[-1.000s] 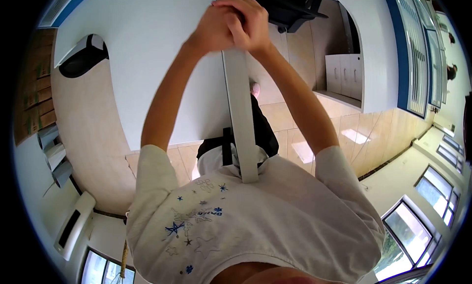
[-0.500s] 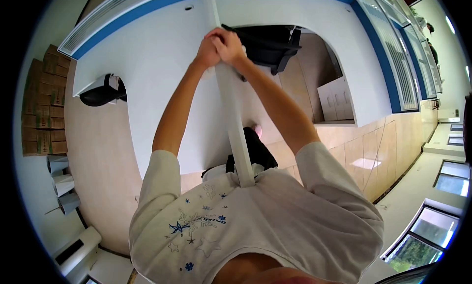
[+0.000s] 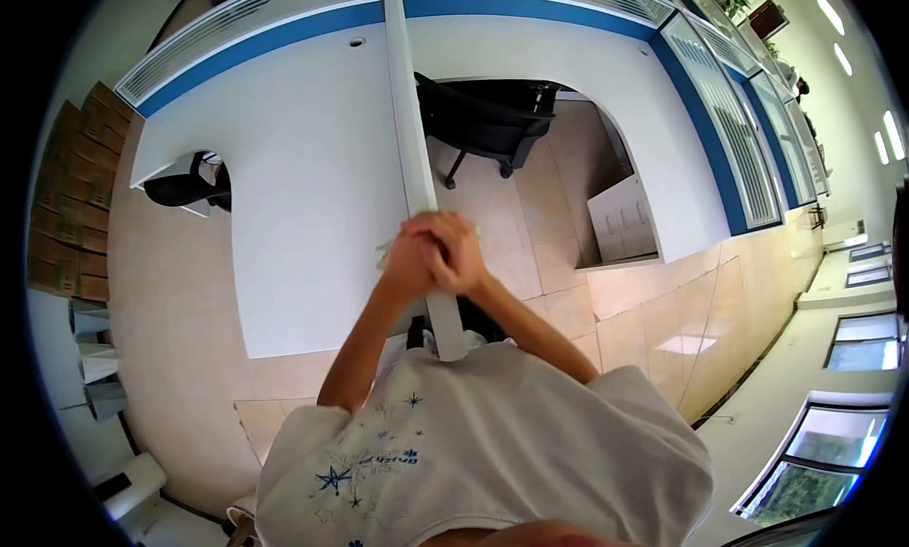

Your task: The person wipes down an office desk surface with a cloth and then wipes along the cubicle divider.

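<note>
My left hand (image 3: 409, 269) and my right hand (image 3: 458, 255) are clasped together, fingers closed, on the narrow white top rail of a desk partition (image 3: 409, 149). Bits of a white cloth (image 3: 383, 251) stick out on both sides beneath them. Most of the cloth is hidden by my hands, so its shape cannot be made out. The near end of the rail meets the front of my shirt. To the left of the rail lies a white desktop (image 3: 312, 187).
A black office chair (image 3: 492, 131) stands right of the partition, near a white drawer cabinet (image 3: 623, 220). Another black chair (image 3: 180, 187) is at the left desk. Glass and blue panels (image 3: 720, 121) border the desks. Cardboard boxes (image 3: 71, 206) are stacked at far left.
Both hands have come back along the rail toward my body, with the cloth under them. My elbows are bent more, and the view has shifted slightly.
</note>
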{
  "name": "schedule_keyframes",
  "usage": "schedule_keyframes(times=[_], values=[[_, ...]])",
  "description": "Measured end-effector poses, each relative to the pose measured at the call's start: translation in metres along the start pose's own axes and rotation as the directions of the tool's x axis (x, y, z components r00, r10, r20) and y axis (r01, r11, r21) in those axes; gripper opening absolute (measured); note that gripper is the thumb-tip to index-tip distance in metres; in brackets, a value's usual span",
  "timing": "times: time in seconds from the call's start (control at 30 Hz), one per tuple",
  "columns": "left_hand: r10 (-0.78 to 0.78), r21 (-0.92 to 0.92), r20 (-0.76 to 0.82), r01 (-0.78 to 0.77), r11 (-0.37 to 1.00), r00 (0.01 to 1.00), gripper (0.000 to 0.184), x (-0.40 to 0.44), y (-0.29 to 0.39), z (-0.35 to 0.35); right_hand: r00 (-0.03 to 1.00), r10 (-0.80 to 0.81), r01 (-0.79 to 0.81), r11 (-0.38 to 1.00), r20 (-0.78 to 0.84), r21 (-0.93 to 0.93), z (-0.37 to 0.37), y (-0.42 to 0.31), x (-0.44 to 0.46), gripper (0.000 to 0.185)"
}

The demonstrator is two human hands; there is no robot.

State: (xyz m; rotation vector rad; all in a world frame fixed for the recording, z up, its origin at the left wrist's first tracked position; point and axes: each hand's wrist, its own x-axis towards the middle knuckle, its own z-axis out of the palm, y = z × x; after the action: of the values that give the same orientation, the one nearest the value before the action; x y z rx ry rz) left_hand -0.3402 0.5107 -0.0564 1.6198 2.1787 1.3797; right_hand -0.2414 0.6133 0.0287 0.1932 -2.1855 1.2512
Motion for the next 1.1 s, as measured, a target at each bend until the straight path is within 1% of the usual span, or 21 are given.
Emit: schedule_keyframes(times=[0.03, 0.1, 0.17, 0.27, 0.37, 0.53, 0.57, 0.67, 0.83, 0.9, 0.93, 1.0, 1.03, 1.07, 1.1], values=[[0.036, 0.013, 0.046, -0.037, 0.999, 0.998, 0.031, -0.019, 0.014, 0.003, 1.0, 0.001, -0.001, 1.0, 0.003, -0.005, -0.002, -0.015, -0.013, 0.033], [0.046, 0.0, 0.104, -0.046, 0.999, 0.994, 0.029, -0.05, 0.045, 0.008, 1.0, 0.029, -0.028, 0.999, 0.011, -0.018, -0.002, -0.038, -0.04, 0.033], [0.021, -0.043, 0.135, -0.016, 0.999, 0.991, 0.028, -0.071, 0.069, 0.01, 0.997, 0.071, -0.071, 0.997, 0.017, -0.036, 0.0, -0.055, -0.062, 0.033], [0.001, -0.086, 0.168, 0.013, 0.996, 0.986, 0.026, -0.09, 0.089, 0.015, 0.998, 0.062, -0.061, 0.998, 0.017, -0.024, -0.003, -0.072, -0.072, 0.035], [-0.002, -0.108, 0.167, 0.02, 0.994, 0.986, 0.023, -0.089, 0.09, 0.014, 0.995, 0.098, -0.098, 0.995, 0.015, 0.005, -0.002, -0.065, -0.069, 0.035], [-0.022, -0.138, 0.162, 0.044, 0.989, 0.987, 0.019, -0.073, 0.086, 0.003, 0.999, 0.051, -0.05, 0.999, 0.007, -0.018, -0.001, -0.05, -0.055, 0.038], [-0.029, -0.143, 0.155, 0.052, 0.988, 0.987, 0.019, -0.065, 0.086, -0.002, 0.999, 0.045, -0.045, 0.999, 0.012, -0.02, -0.001, -0.046, -0.051, 0.039], [-0.062, -0.162, 0.124, 0.082, 0.983, 0.99, 0.016, -0.031, 0.082, -0.023, 0.995, 0.092, -0.092, 0.996, 0.028, 0.003, -0.001, -0.024, -0.026, 0.044], [-0.118, -0.213, 0.016, 0.119, 0.97, 0.993, 0.014, 0.041, 0.042, -0.048, 0.999, 0.03, -0.031, 0.999, -0.032, -0.032, 0.004, 0.043, 0.041, 0.043], [0.111, -0.074, 0.053, -0.107, 0.991, 0.992, 0.015, 0.062, -0.017, -0.044, 0.998, 0.003, -0.005, 1.0, -0.064, -0.028, 0.005, 0.071, 0.072, 0.04], [0.225, -0.009, 0.081, -0.225, 0.974, 0.971, 0.016, 0.077, -0.044, -0.046, 0.997, -0.012, 0.011, 1.0, -0.081, -0.012, 0.005, 0.084, 0.091, 0.038], [0.169, 0.037, 0.06, -0.171, 0.985, 0.984, 0.016, 0.126, -0.075, -0.062, 0.995, 0.003, -0.003, 1.0, -0.104, 0.003, 0.007, 0.111, 0.128, 0.033], [0.143, 0.061, 0.047, -0.146, 0.987, 0.989, 0.016, 0.152, -0.086, -0.072, 0.991, -0.01, 0.007, 1.0, -0.13, -0.024, 0.008, 0.126, 0.147, 0.031], [0.051, 0.033, 0.116, -0.056, 0.998, 0.992, 0.015, 0.173, -0.094, -0.081, 0.988, -0.025, 0.018, 0.999, -0.155, -0.051, 0.009, 0.139, 0.166, 0.029], [0.125, 0.064, 0.05, -0.128, 0.99, 0.991, 0.015, 0.19, -0.114, -0.082, 0.986, -0.008, 0.0, 0.999, -0.168, -0.049, 0.01, 0.151, 0.184, 0.028]])
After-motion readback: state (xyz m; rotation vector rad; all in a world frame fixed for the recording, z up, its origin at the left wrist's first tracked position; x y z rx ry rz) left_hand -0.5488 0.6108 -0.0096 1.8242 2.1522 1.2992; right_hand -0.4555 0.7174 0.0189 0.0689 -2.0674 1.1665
